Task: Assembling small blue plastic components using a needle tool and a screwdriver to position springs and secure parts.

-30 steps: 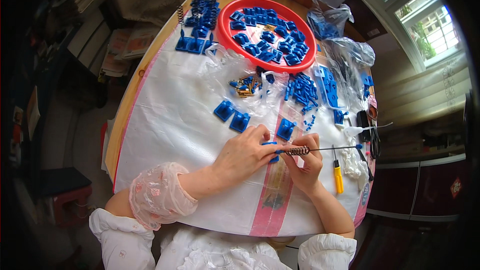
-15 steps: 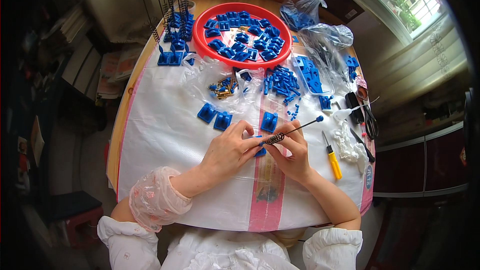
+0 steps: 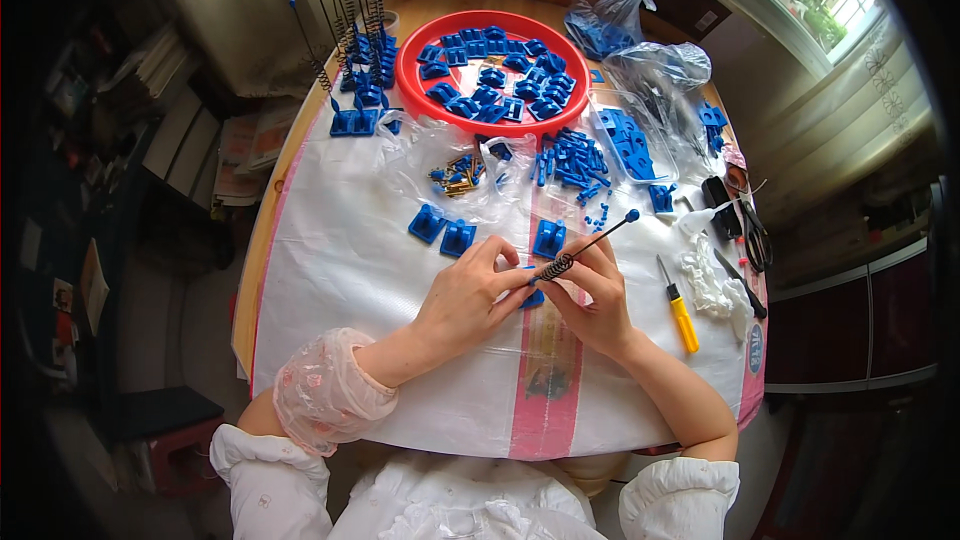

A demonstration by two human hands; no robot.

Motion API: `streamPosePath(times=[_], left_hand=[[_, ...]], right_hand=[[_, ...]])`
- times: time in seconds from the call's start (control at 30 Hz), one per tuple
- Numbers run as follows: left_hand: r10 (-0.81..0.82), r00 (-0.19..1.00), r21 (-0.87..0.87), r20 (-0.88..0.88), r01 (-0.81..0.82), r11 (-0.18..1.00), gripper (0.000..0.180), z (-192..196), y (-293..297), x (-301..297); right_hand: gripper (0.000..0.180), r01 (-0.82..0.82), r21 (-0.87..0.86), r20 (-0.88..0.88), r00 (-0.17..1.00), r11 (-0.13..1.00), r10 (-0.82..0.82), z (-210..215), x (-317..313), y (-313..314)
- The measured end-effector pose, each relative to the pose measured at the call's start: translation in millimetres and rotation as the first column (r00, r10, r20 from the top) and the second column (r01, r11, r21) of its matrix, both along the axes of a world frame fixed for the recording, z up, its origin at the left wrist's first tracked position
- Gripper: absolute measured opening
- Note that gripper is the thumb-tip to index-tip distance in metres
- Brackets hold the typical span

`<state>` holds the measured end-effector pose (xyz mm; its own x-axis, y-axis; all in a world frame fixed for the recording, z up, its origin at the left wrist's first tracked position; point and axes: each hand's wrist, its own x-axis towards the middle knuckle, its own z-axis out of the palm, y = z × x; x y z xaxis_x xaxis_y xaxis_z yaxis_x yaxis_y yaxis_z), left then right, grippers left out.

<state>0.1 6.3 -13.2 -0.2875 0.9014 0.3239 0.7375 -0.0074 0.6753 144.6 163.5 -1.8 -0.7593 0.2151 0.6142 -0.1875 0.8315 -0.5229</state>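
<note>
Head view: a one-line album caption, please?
Both hands fit a spring-tipped rod into a blue part beside a red tray.

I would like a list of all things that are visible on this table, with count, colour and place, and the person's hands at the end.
tray: one, red, round, far middle, full of blue plastic parts
finished rod pieces: several, blue bases with upright thin rods and springs, far left
blue brackets: three loose, just beyond the hands
small blue parts: a pile, count unclear, centre right
brass bits: a small heap, on clear plastic, centre
clear bags: two, holding blue parts, far right
screwdriver: one, yellow handle, right of the hands
scissors: one pair, dark, right edge
table cover: one, white with a pink stripe
rod with spring: one, dark, ball tip, held between both hands
left hand: pinches the rod's lower end
right hand: grips the rod
</note>
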Motion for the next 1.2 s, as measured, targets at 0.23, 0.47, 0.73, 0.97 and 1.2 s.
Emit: streamPosePath(times=[0.23,0.47,0.73,0.97,1.2], left_hand=[[-0.005,1.000,0.003,-0.001,0.005,1.000,0.018,0.4,-1.2,-0.9],[-0.009,1.000,0.080,0.011,0.008,0.997,0.019,-1.5,-1.3,-0.9],[-0.056,0.942,0.109,0.332,0.020,0.994,0.021,4.1,0.6,0.3],[-0.093,0.931,0.182,0.352,0.030,0.983,0.016,4.3,3.4,0.6],[-0.045,0.955,0.204,0.294,-0.017,0.979,0.016,12.6,0.5,-2.4]], right_hand=[[0.021,0.008,0.005,0.001,1.000,1.000,-0.008,1.3,-1.0,-2.0],[0.019,0.026,-0.014,-0.008,1.000,1.000,-0.026,4.1,-0.1,-3.0],[0.020,0.082,-0.168,0.019,0.997,0.982,-0.080,2.2,2.9,2.1],[0.020,0.039,-0.477,0.012,0.999,0.878,-0.037,-6.4,2.9,1.7],[0.018,-0.023,-0.613,0.006,0.999,0.790,0.034,-11.3,4.1,6.5]])
